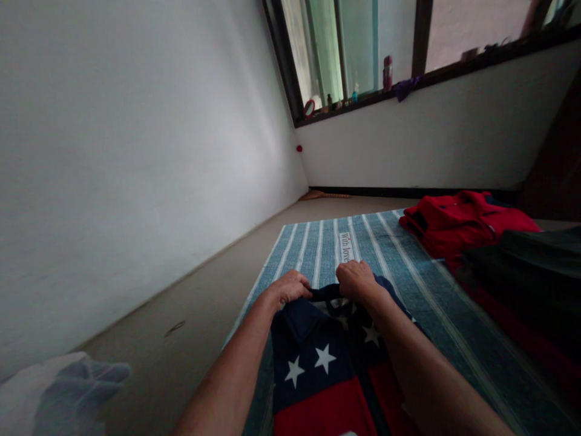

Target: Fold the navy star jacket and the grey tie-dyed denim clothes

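Observation:
A navy and red shirt with white stars and a collar lies front up on a blue striped mat. My left hand is closed on the left side of its collar. On the collar's other side, the fingers of my right hand are curled round the fabric. Between the two hands the back of the collar is stretched, and the neck opening shows below it. The lower part of the shirt runs out of view at the bottom.
Folded red clothes and a dark garment are piled at the right. A whitish plastic bag is on the floor at lower left. A white wall rises on the left, and small items stand along the window sill.

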`<state>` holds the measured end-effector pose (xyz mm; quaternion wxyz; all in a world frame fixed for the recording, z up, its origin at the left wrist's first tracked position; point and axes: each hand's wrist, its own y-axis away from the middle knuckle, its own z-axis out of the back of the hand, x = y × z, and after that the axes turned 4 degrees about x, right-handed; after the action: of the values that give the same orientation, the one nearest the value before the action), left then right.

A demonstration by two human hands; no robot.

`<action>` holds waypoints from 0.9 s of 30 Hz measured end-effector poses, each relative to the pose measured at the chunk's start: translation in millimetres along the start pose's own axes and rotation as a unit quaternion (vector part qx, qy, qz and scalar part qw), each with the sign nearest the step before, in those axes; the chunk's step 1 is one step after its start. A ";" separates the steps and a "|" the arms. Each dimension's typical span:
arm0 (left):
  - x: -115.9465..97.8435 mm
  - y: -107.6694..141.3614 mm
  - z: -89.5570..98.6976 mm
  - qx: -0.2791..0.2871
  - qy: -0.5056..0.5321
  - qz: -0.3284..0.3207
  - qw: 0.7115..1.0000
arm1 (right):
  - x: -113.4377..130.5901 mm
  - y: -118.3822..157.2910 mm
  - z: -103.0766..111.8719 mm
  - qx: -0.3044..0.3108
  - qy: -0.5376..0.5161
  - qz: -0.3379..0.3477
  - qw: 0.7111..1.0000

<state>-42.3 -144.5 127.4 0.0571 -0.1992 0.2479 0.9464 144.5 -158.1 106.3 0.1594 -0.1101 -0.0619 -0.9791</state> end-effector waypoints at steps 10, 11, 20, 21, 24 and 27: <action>3.2 -2.6 8.5 0.029 -0.013 -0.041 0.999 | -4.1 7.0 7.5 -0.021 0.003 -0.006 1.000; 0.3 -4.4 9.9 0.039 -0.020 -0.051 0.998 | -3.9 7.4 7.7 -0.022 0.003 -0.007 1.000; -34.8 -14.8 -2.6 0.021 -0.128 -0.089 0.988 | -6.8 9.4 7.4 -0.032 0.006 -0.015 0.999; -36.1 -13.8 -4.5 0.017 -0.132 -0.088 0.987 | -7.1 9.2 7.0 -0.033 0.006 -0.016 0.999; -34.3 -10.6 -7.6 0.014 -0.129 -0.088 0.988 | -7.6 8.7 6.0 -0.037 0.006 -0.018 0.999; -28.7 -9.1 -7.4 0.020 -0.114 -0.099 0.988 | -7.5 9.2 5.8 -0.036 0.009 -0.017 0.999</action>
<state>-11.6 -140.5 129.1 0.1825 -0.1128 0.2373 0.9475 155.6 -163.6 111.0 0.1389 -0.1056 -0.0269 -0.9843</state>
